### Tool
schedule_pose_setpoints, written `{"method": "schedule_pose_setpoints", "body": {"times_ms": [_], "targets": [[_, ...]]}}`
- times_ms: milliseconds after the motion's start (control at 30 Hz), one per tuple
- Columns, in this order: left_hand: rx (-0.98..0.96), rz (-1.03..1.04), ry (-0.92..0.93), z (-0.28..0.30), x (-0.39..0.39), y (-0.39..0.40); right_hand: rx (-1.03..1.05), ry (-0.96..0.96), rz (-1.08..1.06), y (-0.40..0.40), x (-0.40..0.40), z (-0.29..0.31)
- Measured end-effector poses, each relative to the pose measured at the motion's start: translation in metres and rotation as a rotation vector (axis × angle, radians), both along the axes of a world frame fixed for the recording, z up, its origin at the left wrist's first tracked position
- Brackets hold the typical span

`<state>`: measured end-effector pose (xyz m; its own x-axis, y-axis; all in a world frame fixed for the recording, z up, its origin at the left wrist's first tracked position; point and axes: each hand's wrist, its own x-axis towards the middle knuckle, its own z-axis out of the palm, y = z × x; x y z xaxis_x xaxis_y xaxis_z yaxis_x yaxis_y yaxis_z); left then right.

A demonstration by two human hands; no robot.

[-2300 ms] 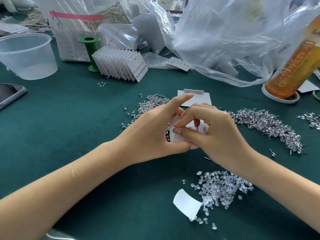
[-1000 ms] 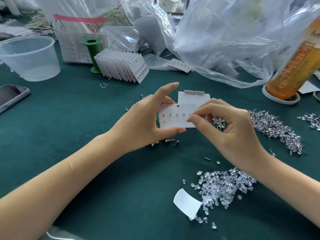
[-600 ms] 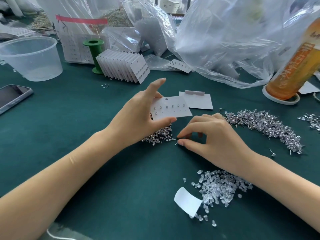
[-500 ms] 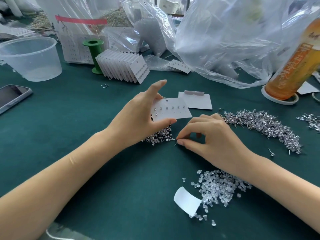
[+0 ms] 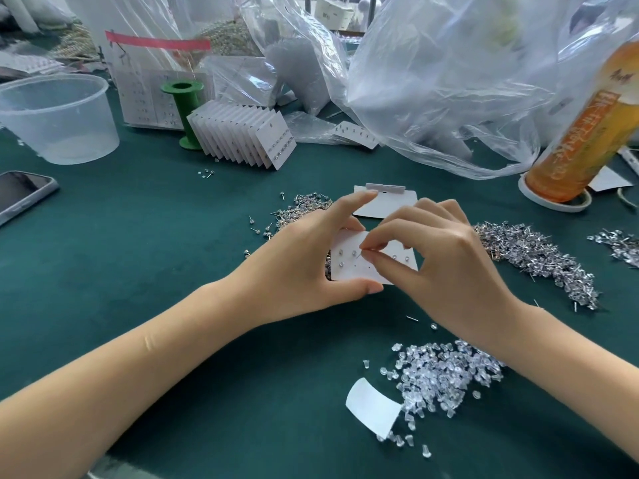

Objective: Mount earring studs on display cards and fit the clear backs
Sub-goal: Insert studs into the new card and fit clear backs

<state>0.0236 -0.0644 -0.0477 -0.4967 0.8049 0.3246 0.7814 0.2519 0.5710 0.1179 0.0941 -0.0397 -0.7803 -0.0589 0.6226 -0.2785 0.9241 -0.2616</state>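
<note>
the step in hand looks like stud mounting — the left hand holds the display card by its left edge, thumb curled under the lower edge, just above the worktop at centre. the right hand pinches one stud between thumb and forefinger, its pin at the card's upper row. several studs already sit in the card; holes at 6 o'clock of them are bare. next the pin must find its hole squarely — then more from the stud pile at 3 o'clock, clear backs at 5 o'clock later.
</note>
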Motion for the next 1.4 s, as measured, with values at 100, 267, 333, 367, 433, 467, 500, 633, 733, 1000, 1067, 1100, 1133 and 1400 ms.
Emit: {"method": "schedule_pose_setpoints", "body": {"times_ms": [100,267,333,367,433,467,500,633,733,1000,1067,1100,1133,1400], "targets": [[0.001,0.001,-0.009,0.002,0.001,0.0,0.047,0.0,0.029,0.0,0.001,0.0],[0.001,0.009,-0.019,0.002,0.001,0.0,0.103,0.009,0.059,0.001,0.001,0.002],[0.003,0.012,-0.024,0.001,0.0,0.0,0.126,0.016,0.066,0.002,0.001,0.002],[0.005,0.013,-0.025,0.001,0.0,0.0,0.136,0.021,0.067,0.002,0.0,0.002],[0.012,0.007,-0.028,0.001,0.001,0.0,0.156,0.024,0.074,0.001,0.0,0.0],[0.015,0.003,-0.029,0.001,0.001,0.0,0.163,0.021,0.08,0.001,0.0,0.0],[0.016,0.0,-0.03,0.001,0.001,0.0,0.163,0.014,0.087,0.001,0.0,-0.001],[0.012,0.01,-0.033,0.0,0.001,0.0,0.072,-0.043,0.095,0.002,0.002,-0.001],[0.008,0.029,-0.037,0.001,0.0,0.0,-0.028,-0.069,0.079,0.002,0.004,0.002],[0.067,0.135,-0.074,0.006,0.002,0.004,-0.77,-0.41,0.076,0.002,0.03,0.025],[0.102,0.17,-0.054,0.009,0.007,0.009,-1.003,-0.629,0.061,-0.001,0.039,0.024],[0.114,0.188,-0.033,0.011,0.01,0.012,-1.096,-0.702,0.033,-0.002,0.043,0.021],[0.124,0.202,-0.01,0.013,0.013,0.016,-1.175,-0.742,0.0,-0.003,0.047,0.019],[0.139,0.082,0.216,0.03,0.053,0.049,-1.532,-0.571,0.037,0.007,0.066,0.021]]}}
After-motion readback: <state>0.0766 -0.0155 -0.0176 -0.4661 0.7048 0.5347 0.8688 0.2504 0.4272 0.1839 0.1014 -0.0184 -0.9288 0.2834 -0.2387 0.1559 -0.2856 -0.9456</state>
